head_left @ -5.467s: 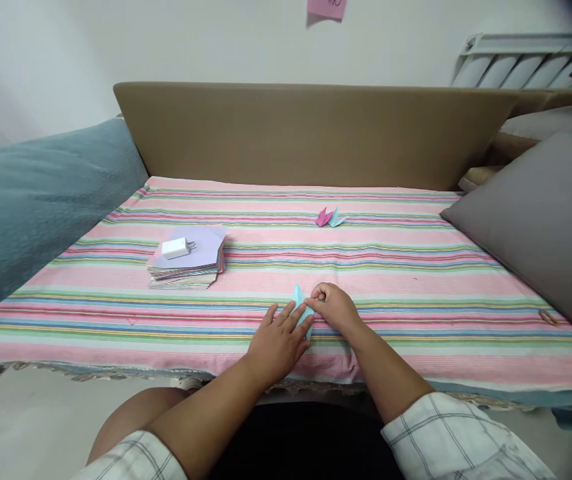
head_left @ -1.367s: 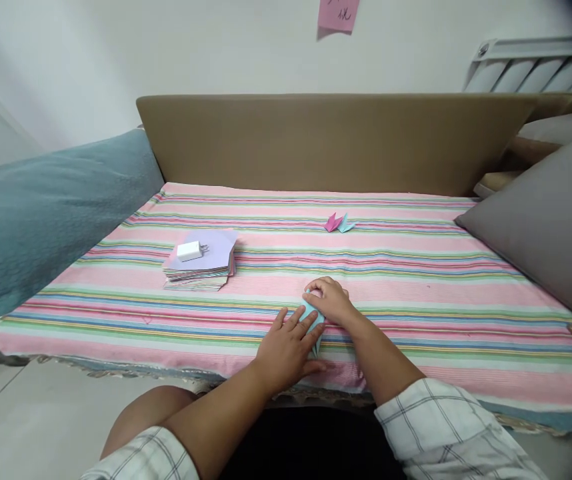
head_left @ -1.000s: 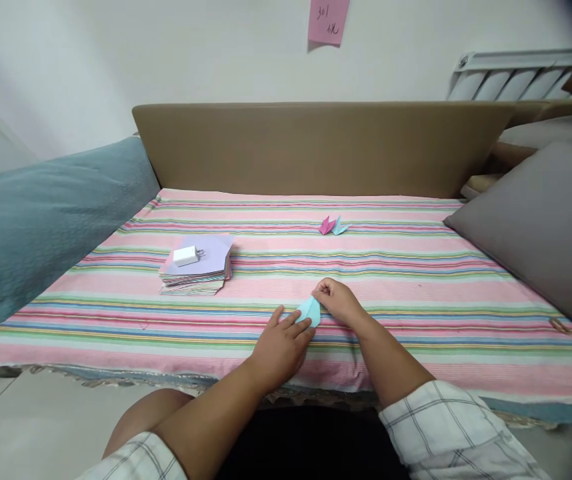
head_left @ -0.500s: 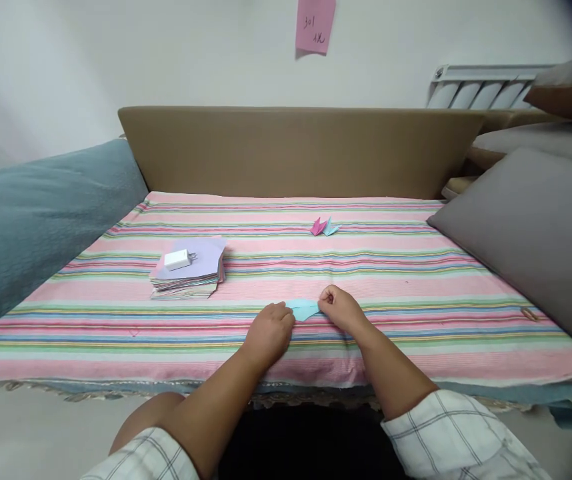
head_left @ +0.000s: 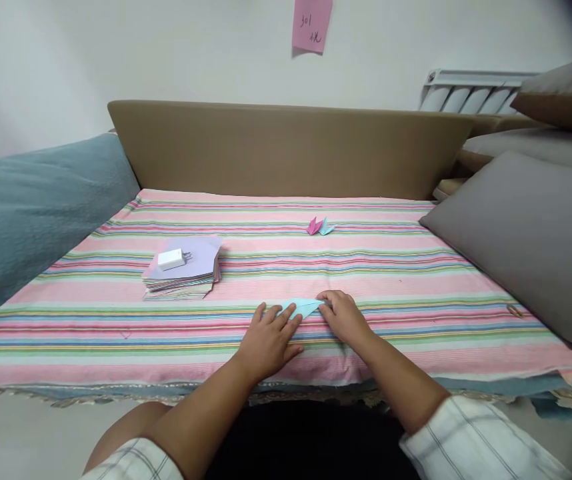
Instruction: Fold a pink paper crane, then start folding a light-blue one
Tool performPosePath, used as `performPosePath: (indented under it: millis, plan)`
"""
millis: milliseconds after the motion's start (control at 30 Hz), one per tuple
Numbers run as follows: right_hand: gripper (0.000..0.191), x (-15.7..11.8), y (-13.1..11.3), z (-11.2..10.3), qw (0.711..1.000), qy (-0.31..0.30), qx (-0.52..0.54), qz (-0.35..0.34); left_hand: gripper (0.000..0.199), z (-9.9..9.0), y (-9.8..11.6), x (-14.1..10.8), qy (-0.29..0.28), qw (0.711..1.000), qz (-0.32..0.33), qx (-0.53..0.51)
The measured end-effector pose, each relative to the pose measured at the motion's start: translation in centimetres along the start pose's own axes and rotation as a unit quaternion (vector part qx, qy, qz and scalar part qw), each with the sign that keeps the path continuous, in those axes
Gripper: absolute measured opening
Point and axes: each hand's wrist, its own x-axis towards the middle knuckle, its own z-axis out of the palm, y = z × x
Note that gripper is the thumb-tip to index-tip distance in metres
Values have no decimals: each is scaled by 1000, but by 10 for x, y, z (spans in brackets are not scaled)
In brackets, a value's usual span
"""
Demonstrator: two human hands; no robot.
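Note:
A folded light-blue paper [head_left: 304, 307] lies flat on the striped cloth [head_left: 286, 283], between my two hands. My left hand [head_left: 269, 337] rests with spread fingers over the paper's left end. At the right tip of the paper, my right hand [head_left: 342, 315] has its thumb and forefinger closed on the edge. Farther back on the cloth stand a small magenta folded paper [head_left: 313, 227] and a light-blue folded paper [head_left: 326, 227], side by side.
A stack of coloured paper [head_left: 201, 259] with a white charger [head_left: 171, 259] on top sits at the left. Grey cushions [head_left: 521, 247] line the right side, a blue-green cushion [head_left: 46, 207] the left. A brown ring-like item [head_left: 515, 311] lies at the right.
My left hand has opened from a closed grip and now lies with spread fingers on the paper. My right hand still holds the right tip. The view has shifted slightly.

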Motion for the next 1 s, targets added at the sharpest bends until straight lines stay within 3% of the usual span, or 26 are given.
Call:
performPosePath:
  millis: [233,500,700,1000]
  plan:
    - [35,-44,-4,8,979,10,-104,-175,54,3,-2,-1,-11,1000,7,-1]
    - [60,-42,-3,22,950,-12,-144,-276,57,3,-4,-4,-34,999,22,-5]
    - [76,-34,-8,26,957,-55,-106,-265,59,4,-6,-5,-58,998,17,-15]
    - [73,-31,-4,25,973,-84,-90,-193,54,0,-2,-2,-51,998,7,-22]
